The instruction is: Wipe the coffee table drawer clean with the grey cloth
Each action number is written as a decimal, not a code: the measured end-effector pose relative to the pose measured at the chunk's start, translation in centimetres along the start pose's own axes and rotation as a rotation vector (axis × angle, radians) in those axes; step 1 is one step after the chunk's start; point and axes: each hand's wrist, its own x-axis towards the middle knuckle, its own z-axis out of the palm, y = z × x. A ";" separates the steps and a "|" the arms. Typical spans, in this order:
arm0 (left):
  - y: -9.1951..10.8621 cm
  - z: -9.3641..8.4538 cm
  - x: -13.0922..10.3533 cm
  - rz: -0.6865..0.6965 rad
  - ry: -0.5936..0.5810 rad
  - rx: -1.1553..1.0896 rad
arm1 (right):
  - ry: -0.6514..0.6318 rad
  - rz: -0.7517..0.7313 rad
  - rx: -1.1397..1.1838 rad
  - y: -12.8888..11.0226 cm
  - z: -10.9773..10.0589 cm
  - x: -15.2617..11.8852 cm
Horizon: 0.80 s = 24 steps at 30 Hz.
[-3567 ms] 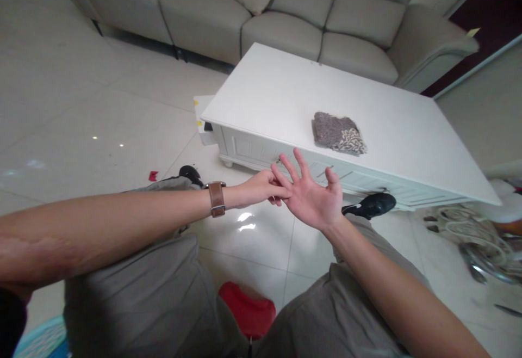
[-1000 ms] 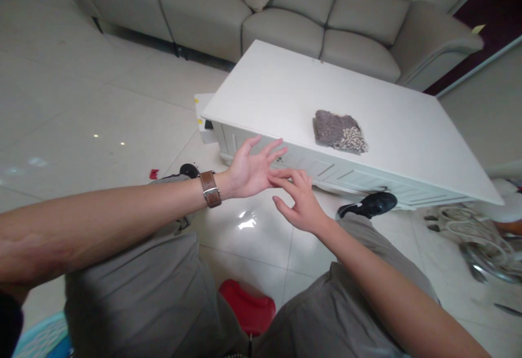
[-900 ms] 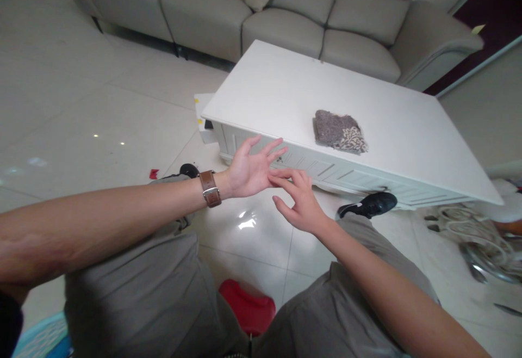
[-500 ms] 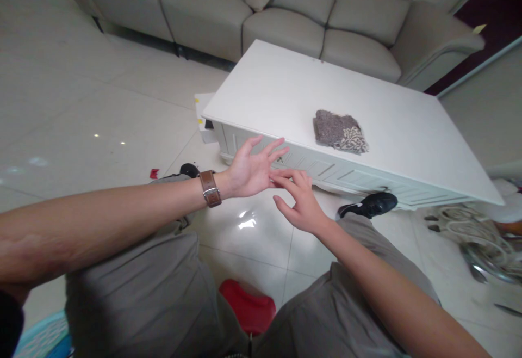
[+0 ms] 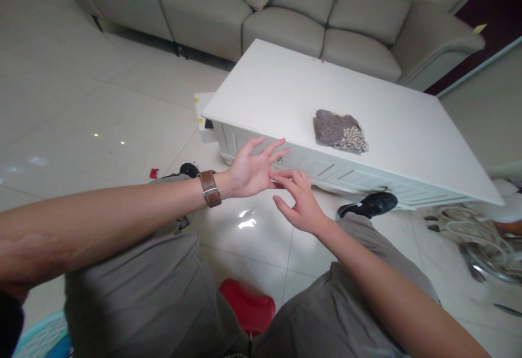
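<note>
My left hand (image 5: 253, 168) is open, palm turned up and fingers spread, with nothing on it. A brown-strapped watch (image 5: 210, 188) is on that wrist. My right hand (image 5: 299, 197) is also open and holds nothing; its fingertips meet the edge of the left hand near the little finger. Both hands are in the air before the front of a white coffee table (image 5: 281, 80). On the tabletop, near its front edge, lies a folded grey shaggy cloth (image 5: 336, 129) with a cream patterned corner. Neither hand touches it.
A grey sofa (image 5: 204, 12) stands behind the table. Between my legs is a red seat (image 5: 248, 306). A white box (image 5: 203, 113) sits by the table's left end. Coiled pale cords (image 5: 468, 227) lie on the floor at right, and a turquoise basket (image 5: 43, 336) is at lower left.
</note>
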 end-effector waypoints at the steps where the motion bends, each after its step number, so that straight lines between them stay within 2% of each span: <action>1: 0.1 0.1 0.0 -0.004 0.001 -0.009 | -0.001 0.001 0.001 0.0 0.0 0.0; 12: 0.7 0.7 -0.1 -0.005 0.041 -0.087 | -0.019 0.001 0.011 0.2 0.0 0.1; 17: 0.4 0.3 0.5 0.015 0.149 -0.070 | -0.009 0.003 -0.043 0.8 0.1 0.0; 21: -0.4 -1.3 1.8 0.039 0.329 0.162 | -0.031 0.022 -0.126 2.1 0.2 0.1; 24: -0.7 -2.9 2.8 0.073 0.317 0.358 | -0.083 0.038 -0.186 3.8 0.3 0.4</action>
